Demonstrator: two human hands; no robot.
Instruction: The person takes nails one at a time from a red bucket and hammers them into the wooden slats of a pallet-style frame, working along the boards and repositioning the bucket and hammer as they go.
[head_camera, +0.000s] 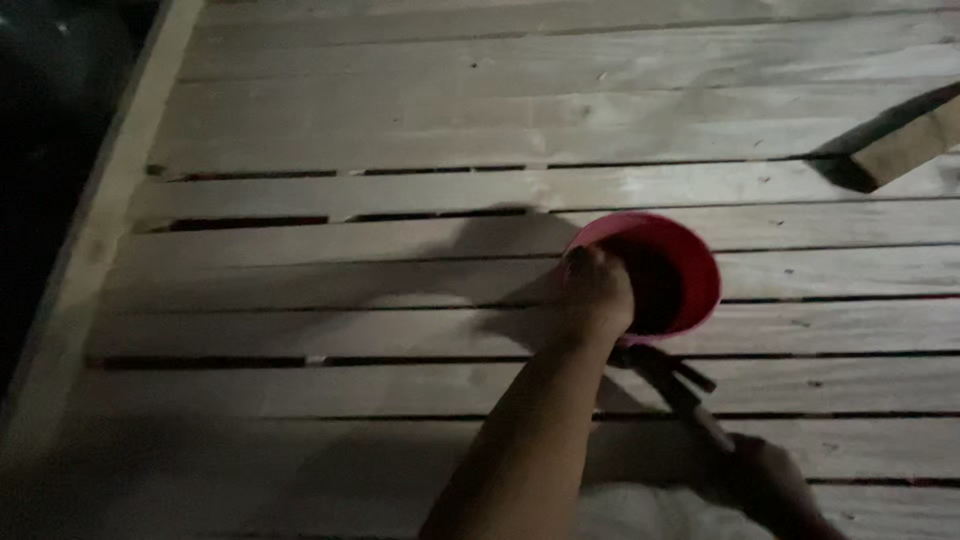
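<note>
Pale wooden slats (400, 130) carry a red bowl (700, 270). Left hand (597, 290) dips over its rim, fingers curled inside; their grip is unclear. Right hand (765, 480) clasps what seems a hammer (675, 385) just beside the bowl.

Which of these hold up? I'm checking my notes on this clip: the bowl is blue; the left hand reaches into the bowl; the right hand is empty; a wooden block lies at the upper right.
The bowl is blue: false, it is red.
The left hand reaches into the bowl: true.
The right hand is empty: false, it grips a hammer.
A wooden block lies at the upper right on the planks: true.
</note>
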